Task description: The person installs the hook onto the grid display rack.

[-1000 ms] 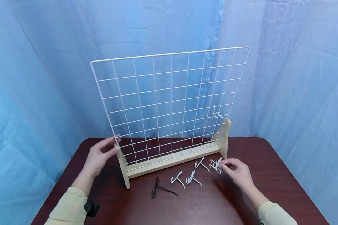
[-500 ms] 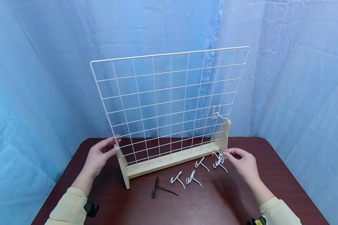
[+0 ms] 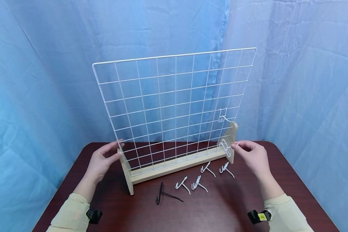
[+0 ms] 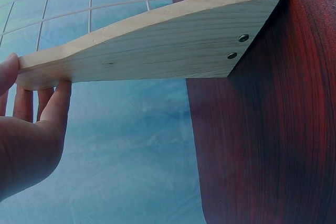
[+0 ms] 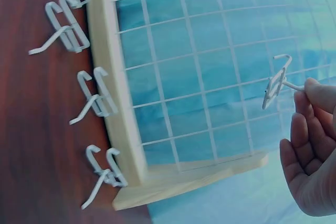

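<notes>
A white wire grid panel [image 3: 175, 55] stands upright in a wooden base [image 3: 177, 165]. My left hand [image 3: 101, 161] holds the upper tip of the base's left side board [image 4: 147, 45], thumb on one side and fingers on the other. My right hand [image 3: 253, 158] pinches the prong of a white wire hook [image 5: 275, 85] between thumb and index finger. That hook is off the table, in front of the grid's lower right, beside the right side board [image 3: 233, 135]. Higher up, another white hook [image 3: 222, 118] hangs on the grid.
Several white hooks [image 3: 195, 185] lie on the dark red table [image 3: 214, 212] in front of the base. Left of them lies a black hook [image 3: 161, 192]. Blue curtains [image 3: 61, 80] surround the back and sides.
My right hand has lifted the white hook up and slightly right from the table to the grid's lower right, uncovering another hook lying there. My left hand keeps its hold.
</notes>
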The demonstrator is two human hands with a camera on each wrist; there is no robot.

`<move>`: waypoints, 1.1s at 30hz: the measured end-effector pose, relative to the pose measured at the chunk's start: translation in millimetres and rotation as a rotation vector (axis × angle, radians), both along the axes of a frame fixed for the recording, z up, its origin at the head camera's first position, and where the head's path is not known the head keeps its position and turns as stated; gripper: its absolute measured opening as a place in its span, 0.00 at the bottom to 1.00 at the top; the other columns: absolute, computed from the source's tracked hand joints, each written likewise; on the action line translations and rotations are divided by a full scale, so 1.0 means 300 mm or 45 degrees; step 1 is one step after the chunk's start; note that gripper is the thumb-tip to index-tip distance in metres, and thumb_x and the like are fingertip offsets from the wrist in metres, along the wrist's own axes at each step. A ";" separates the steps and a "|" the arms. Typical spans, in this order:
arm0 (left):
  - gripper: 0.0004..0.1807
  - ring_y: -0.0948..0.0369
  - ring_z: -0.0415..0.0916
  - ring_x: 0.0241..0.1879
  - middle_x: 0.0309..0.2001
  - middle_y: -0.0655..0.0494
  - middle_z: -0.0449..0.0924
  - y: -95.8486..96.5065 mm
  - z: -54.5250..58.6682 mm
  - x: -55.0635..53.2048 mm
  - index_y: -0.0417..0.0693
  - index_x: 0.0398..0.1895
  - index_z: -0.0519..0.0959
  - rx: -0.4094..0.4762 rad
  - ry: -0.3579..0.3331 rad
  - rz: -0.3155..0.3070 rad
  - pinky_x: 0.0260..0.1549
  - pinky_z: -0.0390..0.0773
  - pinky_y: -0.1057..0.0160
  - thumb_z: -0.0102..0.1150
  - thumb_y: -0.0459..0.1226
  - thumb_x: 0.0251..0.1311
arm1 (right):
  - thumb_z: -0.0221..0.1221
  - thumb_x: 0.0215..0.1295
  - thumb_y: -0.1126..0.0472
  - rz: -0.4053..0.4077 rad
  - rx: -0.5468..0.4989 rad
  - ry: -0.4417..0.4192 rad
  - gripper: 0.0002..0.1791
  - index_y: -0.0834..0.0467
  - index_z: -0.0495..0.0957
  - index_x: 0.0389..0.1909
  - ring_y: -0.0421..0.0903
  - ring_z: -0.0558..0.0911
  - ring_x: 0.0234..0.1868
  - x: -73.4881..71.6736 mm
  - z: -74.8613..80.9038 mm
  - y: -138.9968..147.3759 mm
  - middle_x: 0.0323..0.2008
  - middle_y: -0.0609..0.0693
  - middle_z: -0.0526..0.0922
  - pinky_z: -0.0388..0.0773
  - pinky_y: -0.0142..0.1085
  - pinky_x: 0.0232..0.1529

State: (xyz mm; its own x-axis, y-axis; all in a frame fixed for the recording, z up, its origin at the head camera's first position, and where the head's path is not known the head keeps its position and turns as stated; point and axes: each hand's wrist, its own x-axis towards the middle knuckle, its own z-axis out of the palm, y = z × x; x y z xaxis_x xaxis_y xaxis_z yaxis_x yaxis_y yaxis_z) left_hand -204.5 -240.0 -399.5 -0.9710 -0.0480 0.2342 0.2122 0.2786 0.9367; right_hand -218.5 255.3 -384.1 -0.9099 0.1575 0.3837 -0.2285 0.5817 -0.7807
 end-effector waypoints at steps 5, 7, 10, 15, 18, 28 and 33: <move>0.28 0.72 0.66 0.58 0.56 0.52 0.81 0.001 -0.001 -0.001 0.41 0.65 0.74 -0.013 -0.005 0.004 0.49 0.70 0.75 0.67 0.31 0.61 | 0.69 0.61 0.51 -0.015 -0.067 0.014 0.17 0.64 0.86 0.36 0.26 0.78 0.38 -0.010 0.032 -0.011 0.31 0.31 0.85 0.70 0.23 0.36; 0.28 0.72 0.66 0.58 0.57 0.49 0.81 -0.001 -0.002 -0.001 0.41 0.66 0.74 -0.016 -0.005 0.006 0.49 0.71 0.75 0.66 0.31 0.61 | 0.70 0.60 0.51 -0.023 -0.097 0.014 0.18 0.64 0.86 0.37 0.26 0.78 0.39 -0.012 0.043 -0.019 0.31 0.30 0.85 0.70 0.23 0.37; 0.28 0.72 0.66 0.58 0.57 0.49 0.81 -0.001 -0.002 -0.001 0.40 0.66 0.74 -0.016 -0.008 0.005 0.48 0.71 0.75 0.66 0.31 0.61 | 0.70 0.60 0.51 -0.032 -0.129 0.014 0.17 0.63 0.87 0.36 0.26 0.79 0.38 -0.016 0.060 -0.034 0.33 0.34 0.87 0.71 0.23 0.36; 0.28 0.71 0.67 0.58 0.57 0.48 0.81 0.000 -0.001 0.000 0.40 0.66 0.74 -0.011 -0.008 0.001 0.48 0.71 0.75 0.66 0.31 0.61 | 0.70 0.59 0.52 -0.030 -0.143 0.028 0.16 0.62 0.87 0.35 0.27 0.79 0.38 -0.027 0.086 -0.062 0.34 0.39 0.88 0.72 0.24 0.35; 0.28 0.71 0.67 0.58 0.57 0.49 0.81 0.000 -0.001 0.001 0.41 0.66 0.74 -0.014 -0.011 0.005 0.48 0.71 0.75 0.66 0.31 0.61 | 0.70 0.60 0.52 -0.024 -0.152 0.055 0.16 0.63 0.87 0.36 0.28 0.79 0.38 -0.039 0.097 -0.077 0.34 0.39 0.88 0.72 0.24 0.34; 0.28 0.71 0.66 0.58 0.55 0.55 0.82 0.000 0.000 0.002 0.41 0.66 0.74 -0.014 -0.009 0.004 0.49 0.71 0.75 0.66 0.31 0.61 | 0.70 0.60 0.56 -0.015 -0.212 0.146 0.14 0.65 0.88 0.36 0.29 0.81 0.38 -0.089 0.114 -0.128 0.33 0.40 0.88 0.72 0.24 0.34; 0.27 0.69 0.67 0.58 0.54 0.55 0.82 0.000 0.001 0.003 0.41 0.65 0.75 -0.019 0.003 0.003 0.48 0.71 0.76 0.66 0.31 0.61 | 0.71 0.59 0.58 -0.013 -0.257 0.198 0.13 0.66 0.88 0.35 0.29 0.81 0.37 -0.113 0.127 -0.152 0.31 0.38 0.88 0.73 0.24 0.35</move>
